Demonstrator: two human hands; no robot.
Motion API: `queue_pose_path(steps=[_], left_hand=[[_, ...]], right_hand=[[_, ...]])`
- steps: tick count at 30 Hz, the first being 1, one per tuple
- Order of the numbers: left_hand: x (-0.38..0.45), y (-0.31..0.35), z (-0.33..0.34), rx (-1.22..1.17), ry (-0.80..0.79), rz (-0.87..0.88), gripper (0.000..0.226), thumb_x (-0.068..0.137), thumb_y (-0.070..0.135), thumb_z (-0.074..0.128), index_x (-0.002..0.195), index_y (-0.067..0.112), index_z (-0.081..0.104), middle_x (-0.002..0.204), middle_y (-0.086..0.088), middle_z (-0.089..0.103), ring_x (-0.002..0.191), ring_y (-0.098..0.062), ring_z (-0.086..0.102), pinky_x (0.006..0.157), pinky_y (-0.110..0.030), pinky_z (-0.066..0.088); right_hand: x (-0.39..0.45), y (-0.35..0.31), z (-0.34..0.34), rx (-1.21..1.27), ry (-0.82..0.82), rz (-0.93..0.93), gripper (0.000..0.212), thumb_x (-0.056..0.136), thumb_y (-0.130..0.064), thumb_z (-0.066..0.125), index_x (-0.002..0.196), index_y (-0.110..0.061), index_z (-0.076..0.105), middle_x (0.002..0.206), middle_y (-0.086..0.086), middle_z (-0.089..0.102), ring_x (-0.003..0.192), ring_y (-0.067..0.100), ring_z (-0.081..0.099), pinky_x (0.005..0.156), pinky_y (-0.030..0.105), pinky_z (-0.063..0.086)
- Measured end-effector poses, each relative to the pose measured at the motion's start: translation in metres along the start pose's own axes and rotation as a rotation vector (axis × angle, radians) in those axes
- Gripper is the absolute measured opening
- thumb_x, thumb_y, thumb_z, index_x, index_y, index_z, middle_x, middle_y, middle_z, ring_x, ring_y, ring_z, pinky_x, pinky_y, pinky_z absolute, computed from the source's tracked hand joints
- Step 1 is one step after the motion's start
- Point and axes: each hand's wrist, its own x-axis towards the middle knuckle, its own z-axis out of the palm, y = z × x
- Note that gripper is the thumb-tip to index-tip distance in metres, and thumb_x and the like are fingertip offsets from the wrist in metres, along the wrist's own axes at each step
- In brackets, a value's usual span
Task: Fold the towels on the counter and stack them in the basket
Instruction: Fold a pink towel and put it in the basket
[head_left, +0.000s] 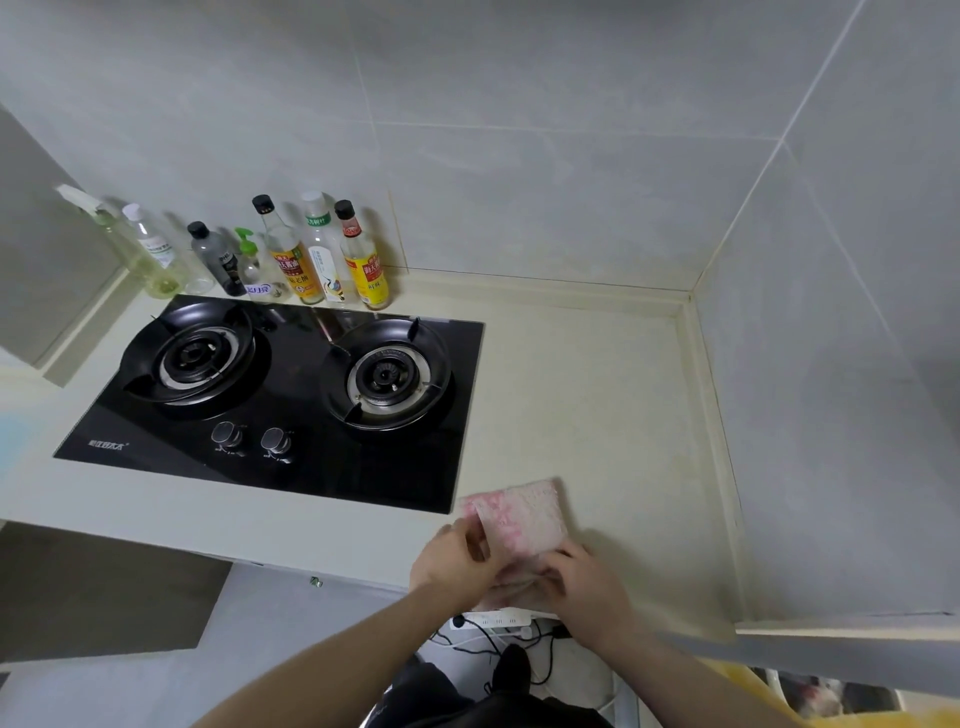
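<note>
Head view: bottle labels (292, 273) and hob (270, 400) logo carry print too small to read. Pink-white towel (519, 514) lies at counter (597, 405) near edge, right of hob. Left hand (457, 561) pinches its left edge; right hand (582, 582) fingers curl on its near end.

Both bare forearms reach forward from the bottom of the view and angle inward, so the hands meet near the front edge of the counter (597, 395). The left hand (457, 564) has its fingers curled, thumb and fingertips pinching the left edge of the towel (522, 517). The right hand (589, 584) lies knuckles up just beside it, fingers bent and gripping the towel's near right corner. The two hands are close, almost touching.
</note>
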Motion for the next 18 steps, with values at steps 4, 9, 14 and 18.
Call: queue_pose_path(steps=[4, 9, 14, 18], left_hand=[[-0.009, -0.018, 0.018, -0.013, -0.058, -0.071, 0.039, 0.079, 0.061, 0.058, 0.107, 0.034, 0.052, 0.101, 0.014, 0.053, 0.088, -0.008, 0.060, 0.076, -0.030, 0.055], [-0.002, -0.018, 0.013, -0.139, -0.076, -0.108, 0.022, 0.086, 0.045, 0.062, 0.105, 0.034, 0.067, 0.099, 0.010, 0.058, 0.078, -0.005, 0.063, 0.059, -0.017, 0.054], [-0.002, -0.009, 0.008, -0.154, -0.141, -0.182, 0.037, 0.093, 0.060, 0.056, 0.095, 0.024, 0.068, 0.082, 0.009, 0.068, 0.062, -0.005, 0.063, 0.037, -0.011, 0.042], [-0.008, -0.005, 0.007, -0.187, -0.155, -0.174, 0.051, 0.093, 0.067, 0.052, 0.070, 0.022, 0.058, 0.068, 0.006, 0.060, 0.056, -0.009, 0.057, 0.042, -0.018, 0.044]], right_hand=[[-0.001, -0.002, -0.003, -0.004, 0.000, -0.017, 0.014, 0.095, -0.040, 0.053, 0.099, -0.034, 0.065, 0.103, -0.023, 0.050, 0.097, 0.007, 0.051, 0.080, 0.028, 0.047], [0.003, -0.015, -0.007, 0.002, -0.026, -0.031, 0.029, 0.091, -0.043, 0.053, 0.119, -0.037, 0.062, 0.116, -0.020, 0.057, 0.104, 0.006, 0.056, 0.082, 0.029, 0.050], [0.010, -0.028, -0.009, 0.082, -0.008, 0.010, 0.048, 0.087, -0.032, 0.050, 0.133, -0.044, 0.043, 0.104, -0.020, 0.062, 0.091, 0.004, 0.060, 0.078, 0.030, 0.052], [0.013, -0.034, -0.013, 0.152, 0.020, -0.029, 0.038, 0.091, -0.029, 0.052, 0.127, -0.043, 0.050, 0.087, -0.012, 0.066, 0.079, 0.006, 0.059, 0.072, 0.032, 0.052]])
